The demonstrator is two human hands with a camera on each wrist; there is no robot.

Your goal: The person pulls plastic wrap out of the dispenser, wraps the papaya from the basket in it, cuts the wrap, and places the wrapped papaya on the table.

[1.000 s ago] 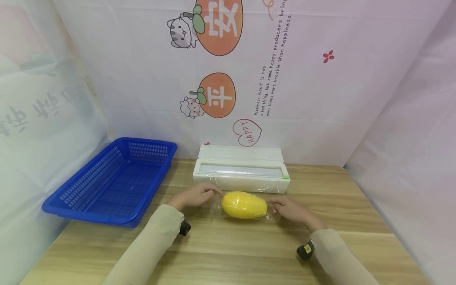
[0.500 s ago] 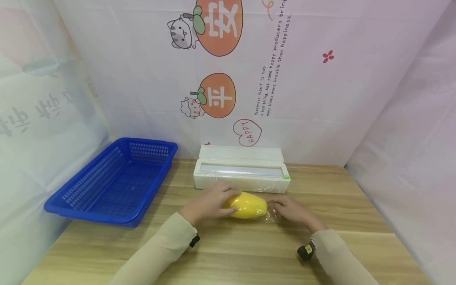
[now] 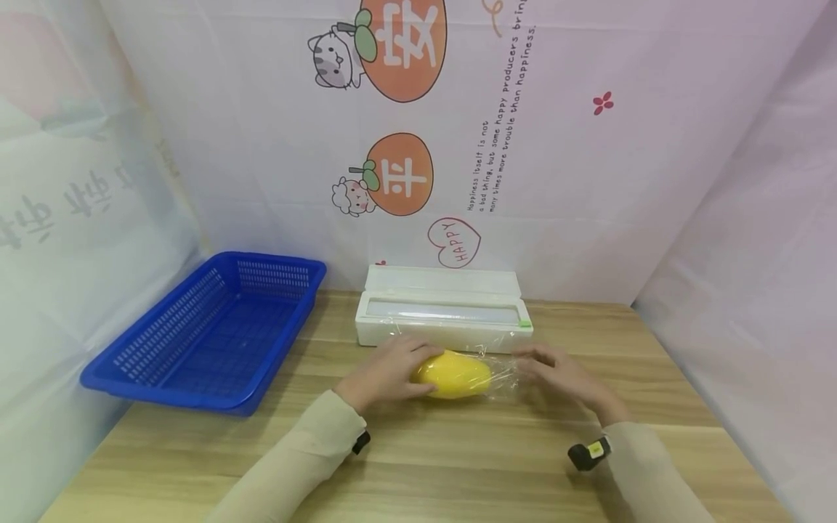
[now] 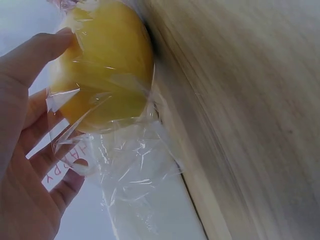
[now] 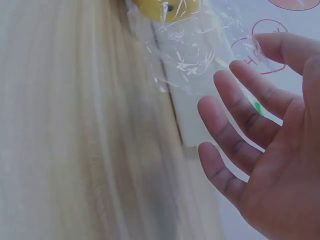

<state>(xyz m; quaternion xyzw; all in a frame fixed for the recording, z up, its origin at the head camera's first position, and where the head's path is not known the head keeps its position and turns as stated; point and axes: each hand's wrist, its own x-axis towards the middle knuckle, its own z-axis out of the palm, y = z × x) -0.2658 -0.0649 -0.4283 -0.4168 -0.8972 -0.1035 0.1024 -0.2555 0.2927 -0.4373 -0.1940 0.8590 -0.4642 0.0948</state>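
A yellow oval fruit [image 3: 458, 374] lies on the wooden table [image 3: 458, 465], wrapped in clear cling film [image 3: 502, 376] whose loose crumpled end sticks out to the right. My left hand [image 3: 408, 363] cups the fruit's left end. In the left wrist view the thumb lies on the fruit [image 4: 107, 75] and the fingers [image 4: 40, 132] reach behind it, over the film [image 4: 130, 170]. My right hand [image 3: 543, 363] hovers just right of the fruit with spread fingers. In the right wrist view that hand [image 5: 245, 115] is open beside the loose film [image 5: 195, 55].
A white cling-film dispenser box [image 3: 445, 316] stands right behind the fruit, its lid up. A blue plastic basket [image 3: 209, 334] sits at the left on the table's edge. Printed cloth walls close in the back and both sides.
My left hand moved right from beside the fruit onto its left end. My right hand left the fruit's right end, drew away to the right and opened.
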